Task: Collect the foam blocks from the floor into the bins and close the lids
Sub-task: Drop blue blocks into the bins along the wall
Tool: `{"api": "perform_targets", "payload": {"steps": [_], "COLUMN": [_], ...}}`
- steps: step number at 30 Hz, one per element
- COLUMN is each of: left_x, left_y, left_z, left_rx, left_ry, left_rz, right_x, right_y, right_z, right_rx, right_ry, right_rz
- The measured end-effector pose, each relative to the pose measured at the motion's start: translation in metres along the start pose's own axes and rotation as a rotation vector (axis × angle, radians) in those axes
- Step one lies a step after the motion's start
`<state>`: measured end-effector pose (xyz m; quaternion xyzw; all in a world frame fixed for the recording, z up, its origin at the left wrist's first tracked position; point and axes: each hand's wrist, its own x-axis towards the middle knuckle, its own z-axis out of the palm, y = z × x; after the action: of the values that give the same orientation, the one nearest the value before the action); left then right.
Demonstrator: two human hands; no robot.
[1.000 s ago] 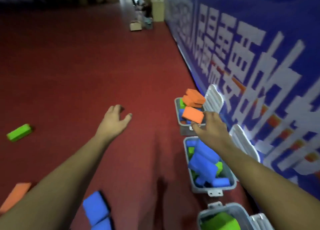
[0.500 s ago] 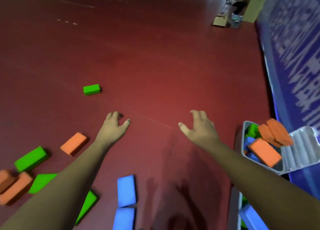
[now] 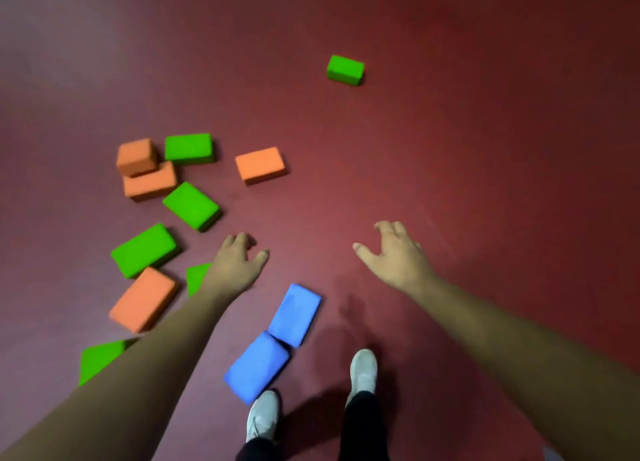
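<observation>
Leftward, blocks (image 3: 191, 206) clustered, hands (image 3: 235, 270) (image 3: 398, 263) over floor (image 3: 485, 148)

Indoor hall: broad red floor (image 3: 467, 155), scattered foam blocks (image 3: 260, 165)

Floor (image 3: 467, 155): open ground right of centre and ahead; sole obstacle a lone green block (image 3: 345, 69). Left: crowded cluster of orange and green blocks (image 3: 191, 206). Near the shoes (image 3: 363, 370): two blue blocks (image 3: 294, 313), touching. Behind left hand (image 3: 232, 270): green piece (image 3: 196, 277), probably another block.

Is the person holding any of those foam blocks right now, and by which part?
Nothing is held. The left hand and the right hand are both empty, fingers loosely spread above the floor.
</observation>
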<state>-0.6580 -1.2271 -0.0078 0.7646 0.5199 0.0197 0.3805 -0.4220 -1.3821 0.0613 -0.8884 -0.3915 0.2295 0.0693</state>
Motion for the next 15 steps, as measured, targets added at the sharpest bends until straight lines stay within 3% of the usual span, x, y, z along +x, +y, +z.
{"api": "perform_targets", "payload": {"steps": [7, 15], "left_x": [0.062, 0.144], "left_y": [-0.089, -0.204], "left_z": [0.138, 0.336], "left_rx": [-0.066, -0.014], "left_ry": [0.029, -0.148], "left_rz": [-0.344, -0.464], "right_x": [0.125, 0.199], "right_y": [0.041, 0.145], "right_z": [0.175, 0.408], "right_rx": [-0.036, 0.033], "right_ry": [-0.317, -0.526], "right_rz": [-0.103, 0.034]}}
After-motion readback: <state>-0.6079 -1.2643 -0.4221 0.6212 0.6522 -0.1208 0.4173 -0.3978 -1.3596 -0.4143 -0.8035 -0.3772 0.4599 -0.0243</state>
